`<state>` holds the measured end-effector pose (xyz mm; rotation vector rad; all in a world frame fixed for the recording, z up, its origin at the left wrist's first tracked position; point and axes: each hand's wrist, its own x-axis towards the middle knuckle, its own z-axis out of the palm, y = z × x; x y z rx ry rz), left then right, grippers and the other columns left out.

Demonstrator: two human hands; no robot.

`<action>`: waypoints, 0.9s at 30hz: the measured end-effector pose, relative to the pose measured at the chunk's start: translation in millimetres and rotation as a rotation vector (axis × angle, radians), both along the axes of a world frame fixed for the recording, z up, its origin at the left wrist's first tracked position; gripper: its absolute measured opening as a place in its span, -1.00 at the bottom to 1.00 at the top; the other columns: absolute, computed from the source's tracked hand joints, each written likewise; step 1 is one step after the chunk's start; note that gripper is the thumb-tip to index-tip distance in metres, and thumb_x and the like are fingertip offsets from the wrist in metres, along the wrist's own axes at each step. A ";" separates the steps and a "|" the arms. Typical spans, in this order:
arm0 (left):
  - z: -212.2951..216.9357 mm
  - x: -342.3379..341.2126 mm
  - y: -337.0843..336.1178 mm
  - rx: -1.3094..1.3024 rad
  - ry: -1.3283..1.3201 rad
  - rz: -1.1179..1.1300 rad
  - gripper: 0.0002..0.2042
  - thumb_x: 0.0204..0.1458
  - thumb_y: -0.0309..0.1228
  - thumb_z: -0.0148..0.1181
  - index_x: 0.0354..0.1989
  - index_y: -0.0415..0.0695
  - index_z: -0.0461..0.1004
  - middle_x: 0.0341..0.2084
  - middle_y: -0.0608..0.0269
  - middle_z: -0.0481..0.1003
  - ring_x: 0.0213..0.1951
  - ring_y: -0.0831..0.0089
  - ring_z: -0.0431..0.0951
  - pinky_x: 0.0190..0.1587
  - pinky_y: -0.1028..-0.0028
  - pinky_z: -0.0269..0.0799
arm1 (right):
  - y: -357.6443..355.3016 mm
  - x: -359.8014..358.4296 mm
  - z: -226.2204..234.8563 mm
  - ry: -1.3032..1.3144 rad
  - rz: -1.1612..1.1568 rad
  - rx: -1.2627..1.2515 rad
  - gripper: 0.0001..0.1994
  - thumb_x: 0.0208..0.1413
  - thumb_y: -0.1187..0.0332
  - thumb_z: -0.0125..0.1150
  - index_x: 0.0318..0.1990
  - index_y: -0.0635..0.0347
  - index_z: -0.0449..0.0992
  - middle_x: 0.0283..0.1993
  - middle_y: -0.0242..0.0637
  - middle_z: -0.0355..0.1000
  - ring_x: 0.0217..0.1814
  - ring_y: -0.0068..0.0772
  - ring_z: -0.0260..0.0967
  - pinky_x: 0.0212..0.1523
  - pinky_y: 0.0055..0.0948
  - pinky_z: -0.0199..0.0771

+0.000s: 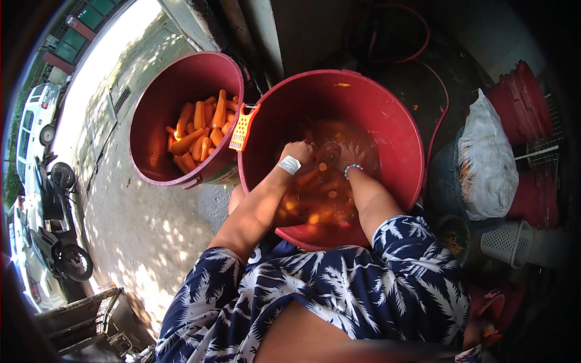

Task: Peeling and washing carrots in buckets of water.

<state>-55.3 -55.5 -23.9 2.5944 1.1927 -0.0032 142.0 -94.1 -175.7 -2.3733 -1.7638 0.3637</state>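
Both hands work down in a red tub (396,151) of cloudy, orange-brown water (370,157). The left hand (300,151), a white patch (289,164) at its wrist, is curled with its fingertips lost below the surface; whether it closes on anything cannot be told. The right hand (348,153), a beaded bracelet (353,170) at its wrist, lies to the left hand's right, blurred by the water, its grip equally unclear.

Sunken carrots (308,178) show dimly on the person's side of both hands, mostly in the span between the forearms. The clearest long shape sits nearer the left hand, and its length appears to slant away from the person and toward the right; murk hides the exact lie.

Well to the left hand's left, past the near wall of its tub, a second tub (148,121) holds a heap of bright carrots (200,130) pointing several ways. Between that heap and the left hand, an orange slotted tool (244,128) hangs at the rim.
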 end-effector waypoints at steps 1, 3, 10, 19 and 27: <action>-0.4 -1.2 1.3 -0.027 0.026 -0.028 -0.67 -0.14 -0.20 0.07 -0.29 -0.19 0.44 -0.40 0.02 0.50 -0.32 0.15 0.54 -0.26 0.25 0.46 | -1.4 14.5 -9.7 -0.178 0.124 -0.068 -0.56 -0.04 0.23 0.10 0.03 0.14 0.33 0.16 -0.07 0.18 0.21 -0.08 0.08 0.20 0.00 0.00; 5.9 7.5 4.5 -0.035 0.047 -0.033 -0.67 -0.14 -0.21 0.07 -0.28 -0.19 0.44 -0.41 0.03 0.51 -0.32 0.16 0.54 -0.26 0.26 0.47 | -5.6 26.6 -15.6 -0.361 0.243 -0.147 -0.62 -0.03 0.25 0.11 -0.02 0.11 0.39 0.05 -0.12 0.34 0.10 -0.12 0.25 0.18 0.00 0.06; 9.8 2.9 10.5 0.069 0.034 -0.018 -0.70 -0.10 -0.24 0.05 -0.26 -0.16 0.44 -0.39 0.07 0.50 -0.31 0.22 0.54 -0.28 0.30 0.46 | -23.3 -31.1 -24.8 -0.013 0.401 -0.541 -0.63 -0.05 0.22 0.15 -0.06 0.14 0.41 -0.01 -0.13 0.37 0.04 -0.16 0.29 0.13 -0.08 0.14; 15.3 4.5 8.6 0.011 0.019 0.004 -0.69 -0.10 -0.18 0.11 -0.29 -0.17 0.46 -0.35 0.07 0.49 -0.29 0.21 0.53 -0.26 0.29 0.45 | -19.1 -95.5 1.4 0.436 0.512 -0.942 -0.62 -0.07 0.17 0.19 -0.12 0.19 0.43 -0.09 -0.15 0.42 -0.03 -0.21 0.34 0.07 -0.19 0.24; 23.3 16.0 10.3 -0.123 -0.381 0.190 -0.54 0.06 -0.02 -0.07 -0.17 -0.21 0.45 -0.23 -0.06 0.44 -0.16 0.09 0.47 -0.09 0.23 0.36 | 18.7 -3.2 90.9 1.836 -0.074 -0.385 -0.75 0.06 0.26 0.15 -0.14 0.16 0.44 -0.20 -0.33 0.45 -0.02 -0.43 0.32 -0.04 -0.40 0.31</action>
